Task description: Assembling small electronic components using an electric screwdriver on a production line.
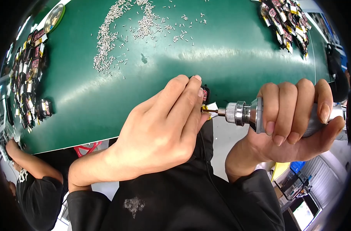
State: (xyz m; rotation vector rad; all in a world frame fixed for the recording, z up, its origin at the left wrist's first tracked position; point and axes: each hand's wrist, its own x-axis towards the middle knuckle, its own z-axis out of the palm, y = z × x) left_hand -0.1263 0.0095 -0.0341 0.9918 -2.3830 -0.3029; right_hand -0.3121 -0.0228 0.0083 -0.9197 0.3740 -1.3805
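Just past the table's near edge, my left hand [160, 119] is closed around a small black module [206, 94] with a red face. The hand covers most of the module. A white and yellow tab [212, 109] sticks out from it beside my fingertips. My right hand [294, 115] grips a silver-grey electric screwdriver [237, 112], fingers wrapped round its body. The tool lies level and points left, its thin bit reaching the module next to my left fingers. Where exactly the tip sits is hard to make out.
Loose small screws [106, 42] are spread over the green table [144, 92] at the far middle. Similar modules are heaped at the left [27, 77] and far right [286, 23]. A green-rimmed dish [56, 17] stands far left. A co-worker's arm [35, 163] is at lower left.
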